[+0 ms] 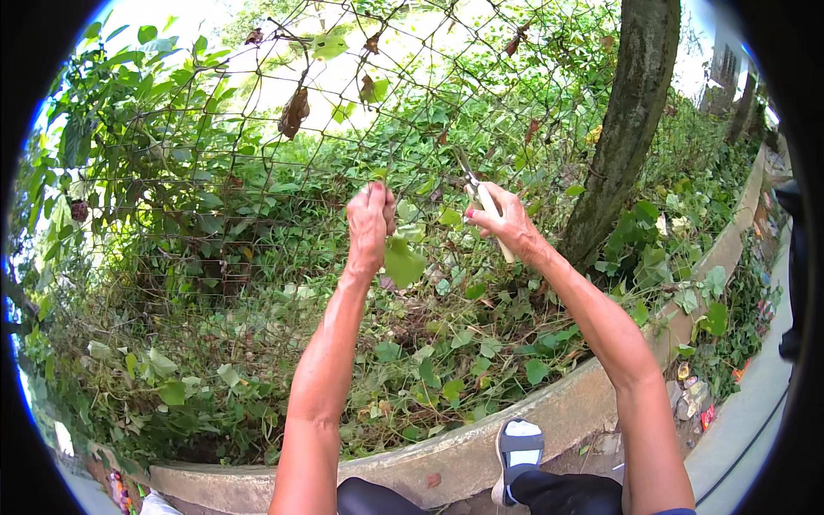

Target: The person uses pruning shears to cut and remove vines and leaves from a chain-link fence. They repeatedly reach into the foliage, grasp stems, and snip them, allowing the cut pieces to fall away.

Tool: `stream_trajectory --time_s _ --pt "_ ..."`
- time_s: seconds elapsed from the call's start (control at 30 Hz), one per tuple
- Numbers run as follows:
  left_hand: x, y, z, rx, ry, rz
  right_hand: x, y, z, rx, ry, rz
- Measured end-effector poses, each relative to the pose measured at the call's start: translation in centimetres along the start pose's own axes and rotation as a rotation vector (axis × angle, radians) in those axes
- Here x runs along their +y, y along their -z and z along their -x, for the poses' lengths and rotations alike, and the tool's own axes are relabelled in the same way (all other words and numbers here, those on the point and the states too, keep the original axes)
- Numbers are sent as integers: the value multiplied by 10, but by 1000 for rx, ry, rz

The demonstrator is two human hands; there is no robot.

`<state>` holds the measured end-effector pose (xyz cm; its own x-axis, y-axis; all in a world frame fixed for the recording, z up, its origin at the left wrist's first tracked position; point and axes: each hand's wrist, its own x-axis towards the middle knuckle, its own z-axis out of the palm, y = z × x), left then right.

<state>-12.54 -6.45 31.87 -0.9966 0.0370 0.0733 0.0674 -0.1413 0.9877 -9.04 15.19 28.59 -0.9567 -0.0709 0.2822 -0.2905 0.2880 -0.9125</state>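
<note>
A chain-link wire fence (257,122) with vines and dry leaves stands before me. My left hand (370,225) is raised at the fence, its fingers closed on a vine stem; a green leaf (404,262) hangs just below and right of it. To the right, my right hand (508,222) grips garden shears (487,199) by the pale handles, with the metal blades pointing up and left towards the wire. Whether the blades touch a stem or the wire cannot be told.
A tree trunk (618,135) rises at the right. A low concrete kerb (450,450) curves across below cut vines and weeds (412,360). My sandalled foot (520,450) is beside the kerb. Stones and litter (692,399) lie at the right, near a grey pavement (734,425).
</note>
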Motion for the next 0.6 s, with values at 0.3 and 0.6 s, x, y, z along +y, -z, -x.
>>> stream_trajectory --time_s 0.3,0.6 --pt "65 10 3 76 -449 246 7 -11 15 -161 -126 195" --pt "128 49 53 146 -637 -152 24 -35 30 -195 -172 152"
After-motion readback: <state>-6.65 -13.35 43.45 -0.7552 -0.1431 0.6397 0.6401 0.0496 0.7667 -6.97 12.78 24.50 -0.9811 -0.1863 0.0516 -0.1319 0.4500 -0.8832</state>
